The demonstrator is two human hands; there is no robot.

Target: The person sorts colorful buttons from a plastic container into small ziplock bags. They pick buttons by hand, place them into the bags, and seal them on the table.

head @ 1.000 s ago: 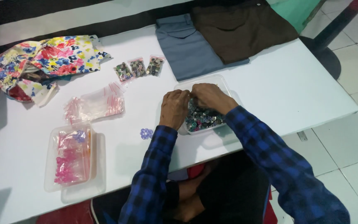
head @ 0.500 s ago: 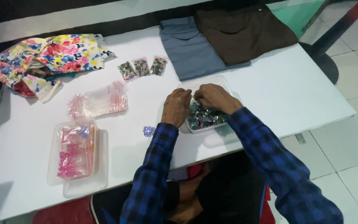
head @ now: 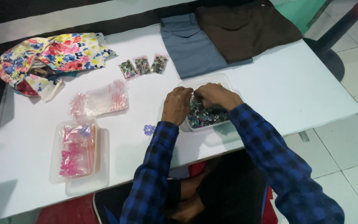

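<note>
A clear plastic tray (head: 223, 81) full of small dark and coloured buttons (head: 206, 117) sits on the white table (head: 295, 87). My left hand (head: 176, 105) rests at the tray's left edge, fingers curled over the buttons. Over the tray's middle, my right hand (head: 215, 96) has its fingertips pinched together next to the left hand. What the fingers pinch is hidden. A small cluster of pale blue buttons (head: 148, 130) lies on the table left of my left wrist.
Three small filled zip bags (head: 142, 65) lie in a row beyond the tray. A pile of empty zip bags (head: 100, 101) and a clear tray of pink pieces (head: 75, 149) sit left. Floral cloth (head: 50, 58), blue trousers (head: 191, 47) and brown trousers (head: 245, 29) lie at the back.
Both hands stay over the button tray with only slight finger movement. The camera view has shifted a little; nothing else has moved.
</note>
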